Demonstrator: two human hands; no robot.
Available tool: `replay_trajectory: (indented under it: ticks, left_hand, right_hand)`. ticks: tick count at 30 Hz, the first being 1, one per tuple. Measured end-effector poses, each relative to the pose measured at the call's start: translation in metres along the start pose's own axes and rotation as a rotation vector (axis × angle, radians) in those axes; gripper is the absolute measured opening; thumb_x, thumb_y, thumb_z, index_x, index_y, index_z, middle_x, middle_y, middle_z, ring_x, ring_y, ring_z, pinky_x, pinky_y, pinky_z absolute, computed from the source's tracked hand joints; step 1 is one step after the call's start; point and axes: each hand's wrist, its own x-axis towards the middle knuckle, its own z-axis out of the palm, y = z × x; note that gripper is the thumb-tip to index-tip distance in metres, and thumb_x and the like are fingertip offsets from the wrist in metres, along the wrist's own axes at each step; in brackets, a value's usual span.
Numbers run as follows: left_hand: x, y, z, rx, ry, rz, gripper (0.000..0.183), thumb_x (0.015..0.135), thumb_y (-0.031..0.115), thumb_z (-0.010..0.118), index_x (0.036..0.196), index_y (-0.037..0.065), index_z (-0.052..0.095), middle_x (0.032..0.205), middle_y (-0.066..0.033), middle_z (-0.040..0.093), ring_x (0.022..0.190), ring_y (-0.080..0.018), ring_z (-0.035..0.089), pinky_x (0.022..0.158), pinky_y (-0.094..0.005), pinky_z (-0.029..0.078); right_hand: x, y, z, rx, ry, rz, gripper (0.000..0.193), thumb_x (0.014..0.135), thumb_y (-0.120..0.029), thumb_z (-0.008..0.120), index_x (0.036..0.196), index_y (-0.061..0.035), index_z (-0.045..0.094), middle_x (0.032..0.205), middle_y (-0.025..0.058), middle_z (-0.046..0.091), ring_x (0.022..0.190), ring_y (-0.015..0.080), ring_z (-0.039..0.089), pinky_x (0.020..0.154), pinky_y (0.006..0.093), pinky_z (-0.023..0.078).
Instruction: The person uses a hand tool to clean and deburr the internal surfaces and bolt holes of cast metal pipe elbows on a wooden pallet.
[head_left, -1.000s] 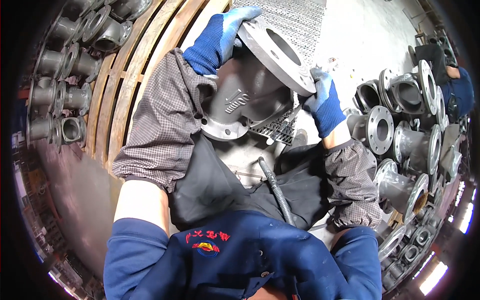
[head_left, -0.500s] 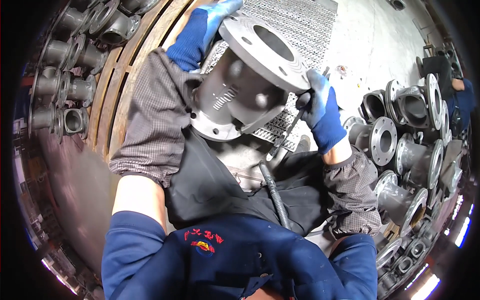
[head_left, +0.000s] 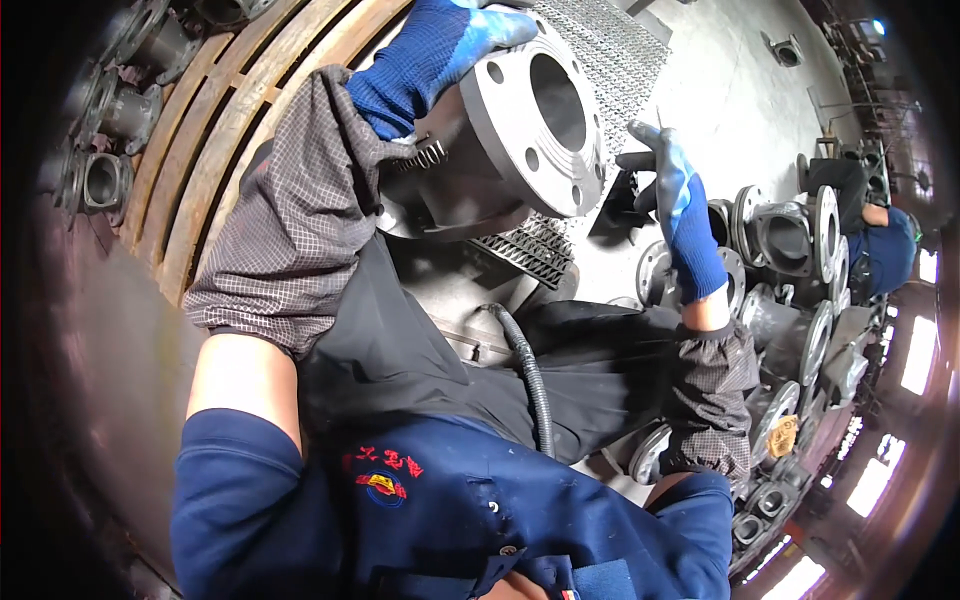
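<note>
The left hand (head_left: 435,55), in a blue glove, was clamped over the top rim of a grey flanged valve body (head_left: 500,140) at about twelve o'clock in the view, fingers curled over the flange edge. The right hand (head_left: 675,205), also gloved blue, hung at two o'clock just beside the flange with its fingers spread and gripping nothing; whether a fingertip touched the casting could not be told.

No bin or box showed. More flanged castings (head_left: 790,240) stood packed together on the floor from three to five o'clock, and others (head_left: 100,180) lay at ten o'clock beyond a wooden pallet (head_left: 230,130).

Against half a second before, the valve body had risen and swung, its round flange face now turned more squarely to the camera, and the right hand had let go of the thin tool it held and opened.

The casting's long axis ran from eight o'clock to two o'clock, bore opening toward two. It sat over perforated metal grating (head_left: 590,60), above a black hose (head_left: 530,375).
</note>
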Motion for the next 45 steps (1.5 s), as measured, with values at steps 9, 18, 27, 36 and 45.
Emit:
replay_trajectory:
  ticks: [9,18,27,36,45]
  left_hand:
    - [0.002,-0.013,-0.009,0.401,0.030,0.168,0.037,0.083,0.017,0.062,0.116,0.003,0.056,0.106,-0.0130,0.062,0.096,-0.0209,0.060,0.086,-0.0316,0.048]
    - [0.006,-0.011,-0.002,0.203,-0.050,-0.205,0.043,0.084,0.030,0.063,0.120,0.007,0.058,0.102,-0.0130,0.065,0.088,-0.0181,0.065,0.078,-0.0274,0.052]
    - [0.004,-0.005,-0.002,0.090,0.049,0.119,0.025,0.081,0.014,0.062,0.103,0.001,0.063,0.101,-0.0145,0.063,0.092,-0.0249,0.059,0.082,-0.0358,0.047]
    - [0.005,-0.009,0.001,0.242,0.014,0.106,0.027,0.083,0.018,0.061,0.105,0.002,0.063,0.103,-0.0148,0.063,0.095,-0.0249,0.058,0.084,-0.0349,0.046]
    - [0.006,-0.016,0.007,0.251,-0.021,0.096,0.029,0.082,0.022,0.062,0.106,0.004,0.062,0.101,-0.0138,0.063,0.097,-0.0262,0.057,0.089,-0.0369,0.043]
  right_hand:
    - [0.043,-0.036,0.006,-0.650,-0.082,-0.392,0.014,0.082,-0.022,0.064,0.095,-0.0188,0.068,0.082,0.0059,0.067,0.070,0.0244,0.066,0.061,0.0320,0.052]
    - [0.074,-0.046,0.009,-0.915,-0.157,-0.711,0.017,0.082,-0.023,0.065,0.098,-0.0175,0.067,0.071,0.0047,0.063,0.063,0.0229,0.062,0.056,0.0315,0.049]
    - [0.085,-0.034,0.008,-0.980,-0.064,-0.892,0.024,0.080,-0.021,0.066,0.104,-0.0201,0.064,0.063,0.0026,0.053,0.059,0.0213,0.056,0.051,0.0330,0.045]
    - [0.094,-0.034,0.013,-0.932,-0.160,-0.770,0.011,0.082,-0.024,0.063,0.092,-0.0204,0.066,0.074,0.0058,0.064,0.065,0.0243,0.063,0.055,0.0343,0.051]
    - [0.075,-0.047,0.002,-0.787,-0.279,-0.409,0.021,0.086,-0.037,0.060,0.085,-0.0182,0.070,0.070,0.0044,0.065,0.061,0.0227,0.063,0.058,0.0328,0.050]
